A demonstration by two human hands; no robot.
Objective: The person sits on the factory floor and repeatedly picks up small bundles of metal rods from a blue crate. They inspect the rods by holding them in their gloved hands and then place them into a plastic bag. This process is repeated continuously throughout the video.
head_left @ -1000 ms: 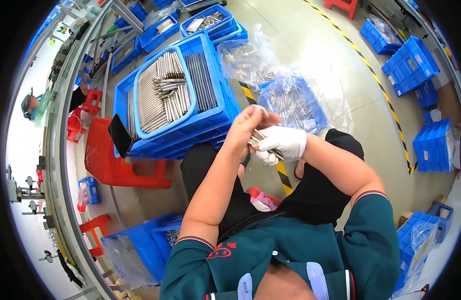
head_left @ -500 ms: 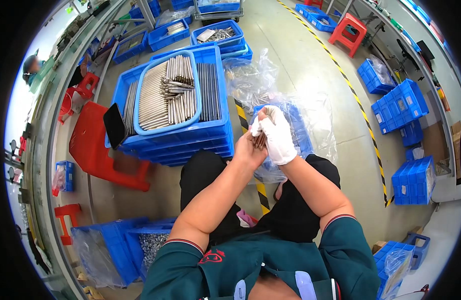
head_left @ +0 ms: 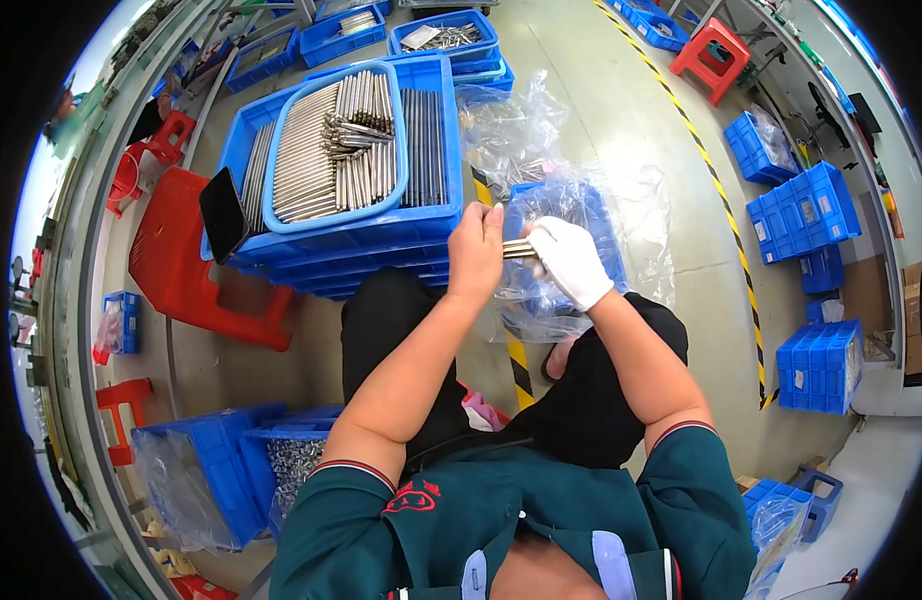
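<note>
A small bundle of slim metal rods [head_left: 518, 249] lies sideways between my two hands, above my knees. My bare left hand [head_left: 475, 255] is closed around the left end. On the other side my right hand [head_left: 573, 262], in a white glove, grips the right part of the same rods. Their ends are hidden by my fingers. Just ahead and to the left, a light-blue tray [head_left: 402, 160] holds rows of similar shiny rods [head_left: 306, 160], with some lying crosswise. It rests on a stack of blue crates [head_left: 331, 245], beside darker rods [head_left: 422, 150].
A blue crate [head_left: 610, 235] covered with clear plastic [head_left: 649, 240] sits beyond my right hand. A black phone-like slab [head_left: 221, 215] leans at the stack's left corner, near a red stool [head_left: 171, 250]. Small metal parts [head_left: 296, 465] fill a crate at lower left.
My hands have moved apart sideways, and the rods, earlier upright and bunched between them, now lie level. The view has shifted slightly.
</note>
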